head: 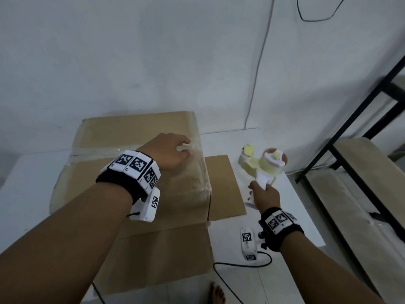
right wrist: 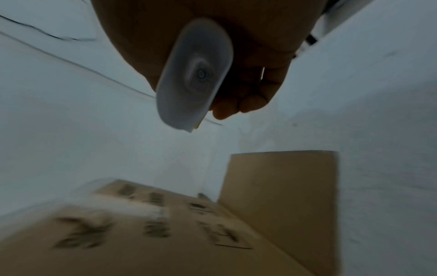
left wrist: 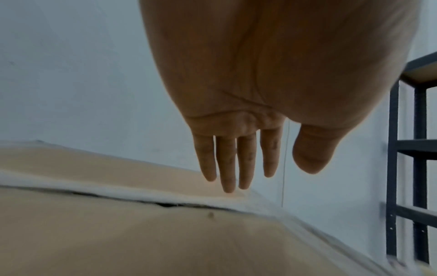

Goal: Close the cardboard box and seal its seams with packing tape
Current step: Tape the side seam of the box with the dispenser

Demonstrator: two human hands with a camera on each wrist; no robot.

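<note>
The cardboard box (head: 135,137) stands on the white table, its top flaps down. A strip of clear tape (head: 94,153) runs along the centre seam and over the right edge. My left hand (head: 173,154) lies over the box's top at that right edge, fingers (left wrist: 227,168) straight, just above the taped seam (left wrist: 118,194). To the right of the box my right hand (head: 263,194) grips the white handle (right wrist: 194,78) of the tape dispenser (head: 268,165), held off the box above the table. The printed box side (right wrist: 141,233) shows blurred in the right wrist view.
Two loose bottom flaps lie flat on the table (head: 302,216): one to the right (head: 225,185), one toward me (head: 166,249). A black metal shelf with wooden boards (head: 361,172) stands at the right. A black cable (head: 241,264) trails over the table edge. A bare foot (head: 217,292) shows below.
</note>
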